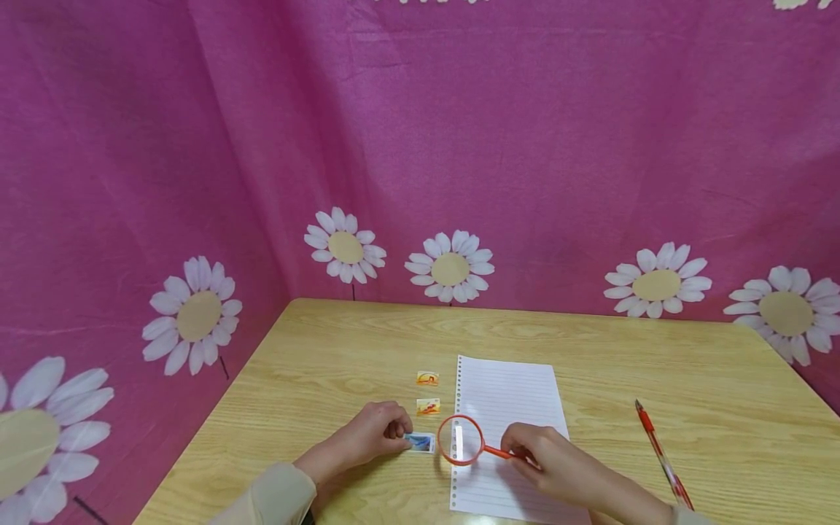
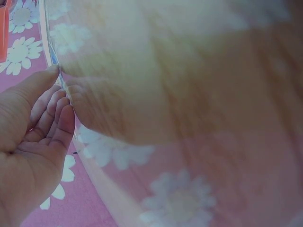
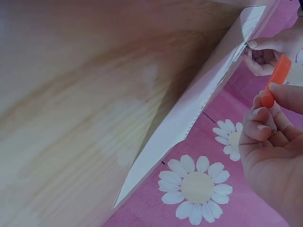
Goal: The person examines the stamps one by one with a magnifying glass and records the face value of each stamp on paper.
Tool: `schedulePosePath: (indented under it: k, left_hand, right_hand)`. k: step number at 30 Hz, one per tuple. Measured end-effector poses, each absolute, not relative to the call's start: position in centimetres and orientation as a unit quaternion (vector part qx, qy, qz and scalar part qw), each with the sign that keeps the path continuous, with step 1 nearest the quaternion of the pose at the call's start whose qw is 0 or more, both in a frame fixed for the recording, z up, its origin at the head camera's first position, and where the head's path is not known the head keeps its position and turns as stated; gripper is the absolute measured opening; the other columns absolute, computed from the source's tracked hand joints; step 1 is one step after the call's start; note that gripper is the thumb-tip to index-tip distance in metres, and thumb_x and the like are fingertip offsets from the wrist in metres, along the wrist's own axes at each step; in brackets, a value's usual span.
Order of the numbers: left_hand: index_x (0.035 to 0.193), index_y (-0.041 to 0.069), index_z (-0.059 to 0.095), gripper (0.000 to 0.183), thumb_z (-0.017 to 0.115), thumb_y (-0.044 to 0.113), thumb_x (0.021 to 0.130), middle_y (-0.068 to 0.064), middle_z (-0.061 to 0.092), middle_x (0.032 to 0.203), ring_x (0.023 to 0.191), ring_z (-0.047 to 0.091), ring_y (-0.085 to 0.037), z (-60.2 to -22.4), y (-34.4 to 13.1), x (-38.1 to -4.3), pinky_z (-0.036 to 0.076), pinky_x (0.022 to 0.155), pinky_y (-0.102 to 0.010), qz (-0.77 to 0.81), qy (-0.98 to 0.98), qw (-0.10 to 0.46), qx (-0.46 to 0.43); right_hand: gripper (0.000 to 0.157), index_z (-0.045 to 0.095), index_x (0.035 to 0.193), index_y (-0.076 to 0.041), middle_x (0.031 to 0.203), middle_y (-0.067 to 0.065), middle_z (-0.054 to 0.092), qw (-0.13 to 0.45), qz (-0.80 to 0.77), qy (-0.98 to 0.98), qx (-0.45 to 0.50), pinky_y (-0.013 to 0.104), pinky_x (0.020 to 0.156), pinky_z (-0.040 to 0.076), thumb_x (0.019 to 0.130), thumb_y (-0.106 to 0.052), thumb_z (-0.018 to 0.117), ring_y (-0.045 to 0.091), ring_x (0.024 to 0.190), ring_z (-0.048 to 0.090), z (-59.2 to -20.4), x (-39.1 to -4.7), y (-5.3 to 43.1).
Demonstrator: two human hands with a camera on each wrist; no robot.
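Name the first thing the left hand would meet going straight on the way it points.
The left hand would first meet the small rectangular blue-and-white paper stamp, which it touches now. Next in line seems the round red-rimmed magnifying glass, though its height is unclear.

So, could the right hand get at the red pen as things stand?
Probably, but not right away: the right hand holds the magnifying glass and would likely need to set it down first. The red pen lies on the table to the right of the paper, with nothing seen on top.
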State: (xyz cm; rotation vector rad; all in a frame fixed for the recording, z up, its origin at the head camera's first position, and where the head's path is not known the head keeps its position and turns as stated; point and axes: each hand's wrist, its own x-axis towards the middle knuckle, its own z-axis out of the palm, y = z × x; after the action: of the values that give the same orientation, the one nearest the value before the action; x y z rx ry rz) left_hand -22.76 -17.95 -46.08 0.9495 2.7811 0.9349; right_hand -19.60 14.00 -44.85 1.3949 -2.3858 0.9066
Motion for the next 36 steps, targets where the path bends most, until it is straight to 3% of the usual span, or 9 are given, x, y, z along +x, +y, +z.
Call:
schedulePosePath:
  k: [36]
  left_hand:
    - [0.088,0.006,0.067,0.013,0.077,0.011,0.083,-0.001,0.06,0.078,0.071,0.05,0.001,-46.0,-18.1,-22.7,0.045,0.066,-0.014,0.304,0.9,0.028,0.312]
  right_hand:
    - [0.021,0.057,0.09,-0.015,0.079,-0.011,0.056,0.105,0.308,-0.811,0.486,0.007,0.061,0.039,0.085,0.002,0.068,-0.01,0.071,0.042,-44.7,-19.6,12.2]
